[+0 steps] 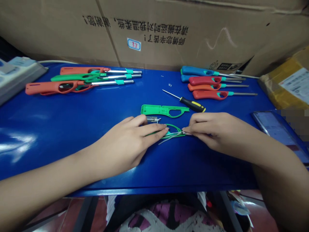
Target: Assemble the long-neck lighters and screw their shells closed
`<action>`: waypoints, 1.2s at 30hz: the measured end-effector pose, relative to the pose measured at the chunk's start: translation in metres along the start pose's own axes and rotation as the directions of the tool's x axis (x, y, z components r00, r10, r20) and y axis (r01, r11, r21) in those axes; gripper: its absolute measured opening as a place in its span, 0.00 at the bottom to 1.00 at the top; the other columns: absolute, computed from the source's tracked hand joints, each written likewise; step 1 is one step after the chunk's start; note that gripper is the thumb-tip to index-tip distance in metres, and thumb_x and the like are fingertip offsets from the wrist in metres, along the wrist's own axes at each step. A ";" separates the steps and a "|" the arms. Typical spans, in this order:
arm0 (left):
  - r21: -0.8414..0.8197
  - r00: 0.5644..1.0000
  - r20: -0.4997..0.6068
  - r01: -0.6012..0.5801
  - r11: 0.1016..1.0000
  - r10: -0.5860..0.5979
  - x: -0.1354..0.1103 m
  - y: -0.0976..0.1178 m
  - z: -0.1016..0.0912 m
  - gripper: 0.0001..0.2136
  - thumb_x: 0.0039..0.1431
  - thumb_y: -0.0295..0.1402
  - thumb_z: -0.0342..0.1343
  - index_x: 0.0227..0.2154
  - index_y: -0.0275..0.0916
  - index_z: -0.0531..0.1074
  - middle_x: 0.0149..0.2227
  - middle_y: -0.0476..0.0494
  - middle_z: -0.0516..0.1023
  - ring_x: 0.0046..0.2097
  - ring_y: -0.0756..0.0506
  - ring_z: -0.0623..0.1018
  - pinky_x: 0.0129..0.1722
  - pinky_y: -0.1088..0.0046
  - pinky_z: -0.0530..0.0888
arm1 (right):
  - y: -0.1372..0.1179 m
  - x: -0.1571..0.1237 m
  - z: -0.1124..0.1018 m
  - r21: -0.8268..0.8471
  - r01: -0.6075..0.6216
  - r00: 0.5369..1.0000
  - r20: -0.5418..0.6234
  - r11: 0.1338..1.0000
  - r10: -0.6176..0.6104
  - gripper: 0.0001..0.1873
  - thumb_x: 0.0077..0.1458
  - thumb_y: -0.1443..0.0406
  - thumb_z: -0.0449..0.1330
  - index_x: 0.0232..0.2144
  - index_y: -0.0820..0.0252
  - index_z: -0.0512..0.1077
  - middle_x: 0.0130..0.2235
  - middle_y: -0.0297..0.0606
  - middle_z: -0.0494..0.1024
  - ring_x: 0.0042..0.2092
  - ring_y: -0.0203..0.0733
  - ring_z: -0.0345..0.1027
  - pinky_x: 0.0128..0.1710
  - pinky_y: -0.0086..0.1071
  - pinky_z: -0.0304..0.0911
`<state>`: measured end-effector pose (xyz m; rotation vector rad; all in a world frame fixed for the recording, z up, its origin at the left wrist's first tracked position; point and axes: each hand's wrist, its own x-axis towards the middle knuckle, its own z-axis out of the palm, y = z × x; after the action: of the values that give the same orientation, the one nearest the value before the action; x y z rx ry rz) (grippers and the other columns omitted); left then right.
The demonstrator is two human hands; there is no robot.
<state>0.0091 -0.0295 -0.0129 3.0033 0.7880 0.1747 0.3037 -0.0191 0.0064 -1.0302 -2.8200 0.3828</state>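
Observation:
Near the table's front middle lies a green lighter casing half (177, 135), with thin wires (170, 138) and a teal trigger inside its loop. My left hand (135, 137) is closed on the casing's handle end, thumb and fingertips pressed by the trigger. At the front tip, my right hand (205, 129) pinches the casing where the wires meet a small metal piece; its fingers partly hide this spot. A small clear-and-metal cylinder (152, 119) sits just behind my left fingers. The matching green casing half (164, 111) lies open side up beyond both hands.
A black-and-yellow screwdriver (193, 104) and tiny screws (170, 85) lie behind the casing. Stick lighters (51, 87) are grouped at left, others (210, 94) at right. A cardboard box (154, 54) walls the back; a phone (277, 132) rests at the right edge.

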 end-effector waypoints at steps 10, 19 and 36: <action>-0.011 0.999 -0.049 0.006 1.000 -0.007 0.000 0.001 0.001 0.28 0.66 0.25 0.51 0.67 0.43 0.61 0.67 0.50 0.69 0.52 0.37 0.72 0.45 0.59 0.74 | 0.000 -0.001 0.001 -0.008 0.005 1.000 0.019 1.000 -0.004 0.16 0.67 0.70 0.51 0.41 0.58 0.80 0.39 0.40 0.80 0.37 0.40 0.74 0.37 0.32 0.64; -0.068 0.998 -0.054 0.032 0.997 -0.036 -0.001 0.002 0.001 0.23 0.65 0.23 0.53 0.62 0.43 0.65 0.66 0.52 0.70 0.51 0.38 0.72 0.48 0.59 0.74 | -0.006 0.009 -0.004 0.129 -0.108 0.993 -0.035 0.986 0.114 0.10 0.65 0.67 0.58 0.33 0.59 0.78 0.34 0.35 0.80 0.36 0.38 0.73 0.38 0.32 0.63; -0.100 0.997 -0.054 0.041 0.994 -0.047 -0.001 0.002 0.001 0.22 0.65 0.22 0.52 0.60 0.44 0.67 0.64 0.53 0.72 0.51 0.39 0.72 0.46 0.61 0.75 | -0.008 0.020 0.002 0.447 -0.309 0.947 0.062 0.839 0.315 0.03 0.59 0.68 0.61 0.35 0.59 0.76 0.25 0.27 0.66 0.24 0.32 0.54 0.26 0.29 0.53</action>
<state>0.0094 -0.0317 -0.0137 2.8971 0.8242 0.2899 0.2833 -0.0125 0.0070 -1.3581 -2.3580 1.0048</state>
